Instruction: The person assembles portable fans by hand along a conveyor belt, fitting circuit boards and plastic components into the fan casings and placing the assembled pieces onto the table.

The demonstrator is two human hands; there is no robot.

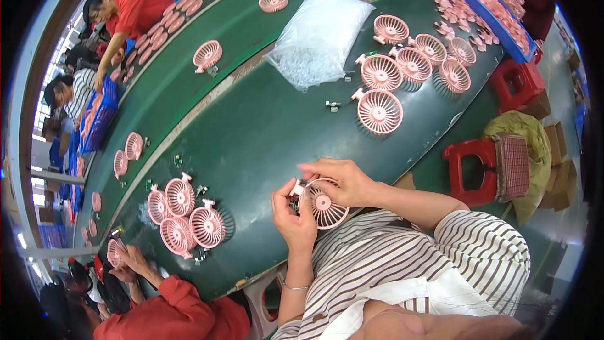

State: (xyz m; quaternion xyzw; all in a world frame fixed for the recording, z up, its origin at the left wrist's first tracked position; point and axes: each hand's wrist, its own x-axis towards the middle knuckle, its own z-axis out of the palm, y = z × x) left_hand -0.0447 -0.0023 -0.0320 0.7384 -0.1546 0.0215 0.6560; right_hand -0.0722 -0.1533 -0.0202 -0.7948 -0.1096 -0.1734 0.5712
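Close to my body, at the table's near edge, I hold a round pink slatted fan housing. My left hand is closed around the short neck on its left side, and a small dark part shows between those fingers. Across the top of the rim lies my right hand, its thumb and fingers gripping the housing. Several similar pink housings stand grouped on the table to the far right. Another cluster of them sits to the left, with small green and metal parts beside it.
A clear plastic bag of small parts lies at the table's far side. Beyond it runs a green conveyor belt carrying housings. A blue tray of pink pieces is at far right, above red stools. A red-sleeved co-worker sits at left.
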